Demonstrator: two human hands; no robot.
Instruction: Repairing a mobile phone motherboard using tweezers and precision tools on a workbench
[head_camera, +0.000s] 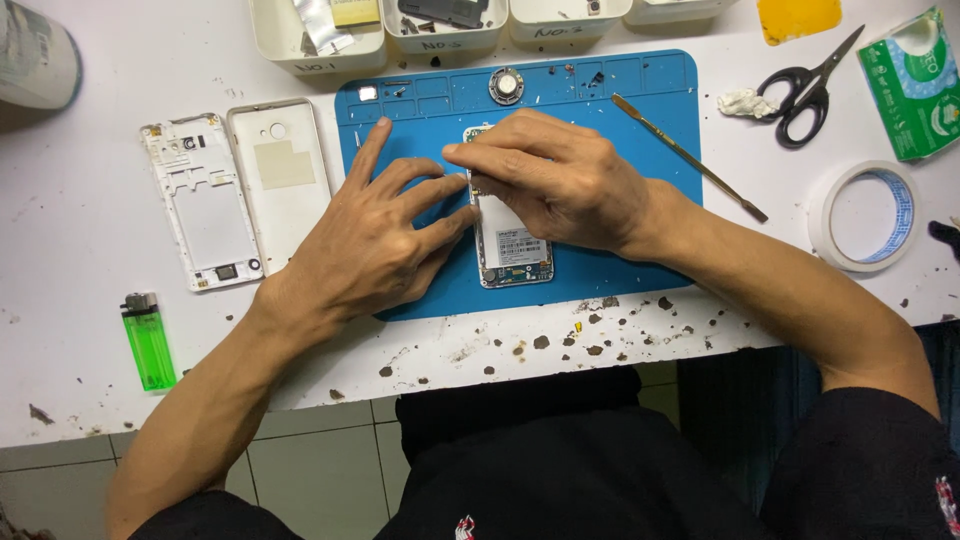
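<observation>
Both the left hand (375, 235) and right hand (560, 180) press loosely curled fingertips on the opened phone (510, 245). A metal pry tool (688, 157) lies just beyond the right knuckles; white phone covers (240, 190) lie beside the left fingers.

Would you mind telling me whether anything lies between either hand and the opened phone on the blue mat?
Nothing visible does: the left hand and right hand both already rest on the opened phone, fingertips meeting at its upper part.

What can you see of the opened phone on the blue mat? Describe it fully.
The opened phone lies flat on the blue mat, long side running away from the person, back cover off. A pale battery with a label and a strip of circuit board at its near end show. The left hand touches its left edge; the right hand covers its upper half.
</observation>
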